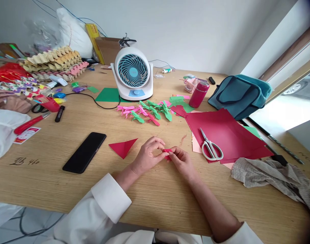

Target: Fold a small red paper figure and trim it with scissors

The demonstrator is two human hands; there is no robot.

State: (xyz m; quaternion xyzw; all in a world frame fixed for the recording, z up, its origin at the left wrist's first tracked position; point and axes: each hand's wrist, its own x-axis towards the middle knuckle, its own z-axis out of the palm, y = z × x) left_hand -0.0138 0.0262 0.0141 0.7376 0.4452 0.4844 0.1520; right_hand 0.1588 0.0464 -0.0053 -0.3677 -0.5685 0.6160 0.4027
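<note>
Between my hands is a small folded piece of red paper (167, 154), partly hidden by the fingers. My left hand (151, 152) pinches it from the left, thumb and fingertips pressed together. From the other side, my right hand (180, 161) grips it with thumb and forefinger. A red paper triangle (123, 147) lies flat just left of my left hand. Beyond my hands sits a cluster of folded pink, green and red paper figures (147, 111). To the right, white-handled scissors (212, 149) rest on large sheets of dark red paper (228, 130).
A black phone (85, 152) lies at left. A white fan (134, 73) stands behind the paper figures. A red bottle (199, 94), a teal bag (238, 95) and a crumpled cloth (269, 176) are at right. Another person's sleeve (7, 130) reaches in beside a red-handled tool (30, 124).
</note>
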